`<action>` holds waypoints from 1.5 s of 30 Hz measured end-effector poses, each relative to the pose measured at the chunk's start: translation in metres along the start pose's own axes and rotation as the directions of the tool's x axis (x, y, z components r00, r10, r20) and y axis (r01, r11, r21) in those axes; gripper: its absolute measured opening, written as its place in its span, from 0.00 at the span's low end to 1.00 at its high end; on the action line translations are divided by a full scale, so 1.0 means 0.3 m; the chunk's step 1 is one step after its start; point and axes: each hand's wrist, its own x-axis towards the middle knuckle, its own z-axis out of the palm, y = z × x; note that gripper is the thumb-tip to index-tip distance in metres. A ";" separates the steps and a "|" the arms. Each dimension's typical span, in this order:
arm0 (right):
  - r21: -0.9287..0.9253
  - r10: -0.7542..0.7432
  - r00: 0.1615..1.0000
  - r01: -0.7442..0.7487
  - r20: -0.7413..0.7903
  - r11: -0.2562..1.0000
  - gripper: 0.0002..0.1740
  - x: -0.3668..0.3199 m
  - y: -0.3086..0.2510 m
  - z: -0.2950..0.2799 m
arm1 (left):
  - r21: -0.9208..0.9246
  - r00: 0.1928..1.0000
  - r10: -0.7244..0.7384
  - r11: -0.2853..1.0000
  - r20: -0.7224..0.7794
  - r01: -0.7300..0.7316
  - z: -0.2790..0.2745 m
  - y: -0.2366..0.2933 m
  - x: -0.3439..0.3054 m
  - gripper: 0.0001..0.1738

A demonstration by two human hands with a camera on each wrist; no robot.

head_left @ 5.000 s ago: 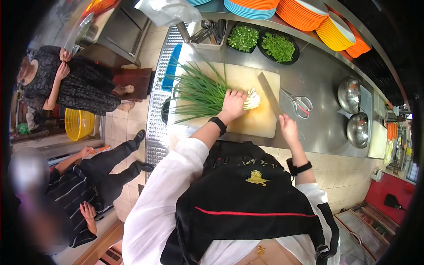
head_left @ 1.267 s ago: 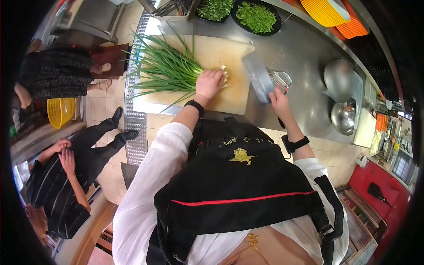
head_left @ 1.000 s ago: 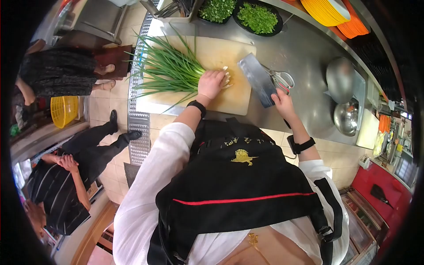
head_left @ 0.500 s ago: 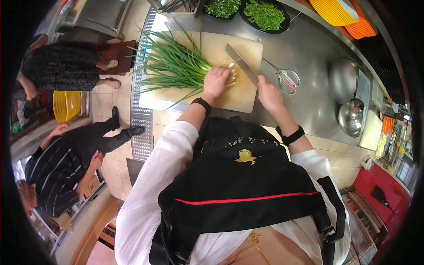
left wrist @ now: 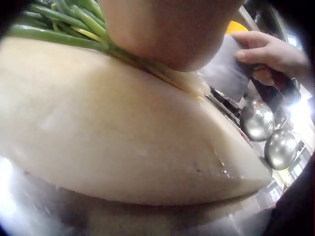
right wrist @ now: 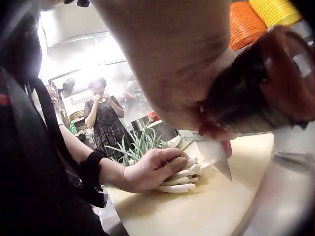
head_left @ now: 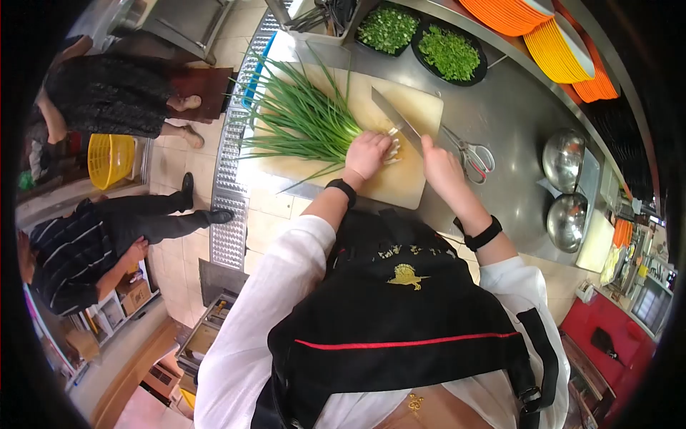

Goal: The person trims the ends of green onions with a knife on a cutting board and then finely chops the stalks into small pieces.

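A large bunch of scallions (head_left: 307,118) lies across a pale cutting board (head_left: 386,191), green tops to the left. My left hand (head_left: 368,155) grips the bunch near its white root ends (right wrist: 179,184), which stick out past the fingers. In my right hand (head_left: 444,171) is a cleaver (head_left: 393,114), held by its dark handle. Seen from the head, its blade stands on edge over the board, close beside the root ends. The right wrist view shows the blade's corner (right wrist: 224,169) pointing down just right of them. In the left wrist view my hand hides much of the bunch.
Scissors (head_left: 474,157) lie on the steel counter (head_left: 507,121) right of the board. Two black dishes hold chopped greens (head_left: 389,30) behind it. Metal bowls (head_left: 563,161) stand farther right; stacked plates (head_left: 561,53) sit on the shelf. Two people are at the left.
The cleaver was tilted flat near the scissors about a second ago; it has since turned on edge and moved left to the root ends. My left hand keeps its hold on the scallions.
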 end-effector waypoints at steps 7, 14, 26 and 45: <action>-0.019 -0.019 1.000 0.019 0.020 1.000 0.09 -0.036 -0.013 -0.031 | 0.010 0.999 0.001 1.000 0.041 -0.001 -0.003 0.000 -0.002 0.06; -0.037 0.020 0.997 -0.017 0.079 0.999 0.08 -0.015 -0.019 0.020 | -0.001 0.997 -0.043 0.999 0.066 0.043 -0.009 -0.003 -0.005 0.07; 0.033 0.029 0.998 -0.031 0.058 0.999 0.08 0.029 -0.024 0.063 | -0.011 0.999 -0.007 1.000 0.038 0.007 -0.018 0.004 0.011 0.06; 0.048 0.013 0.999 -0.015 0.052 0.999 0.09 0.029 -0.029 0.011 | -0.062 0.992 -0.049 0.996 0.116 0.056 -0.025 0.003 0.006 0.07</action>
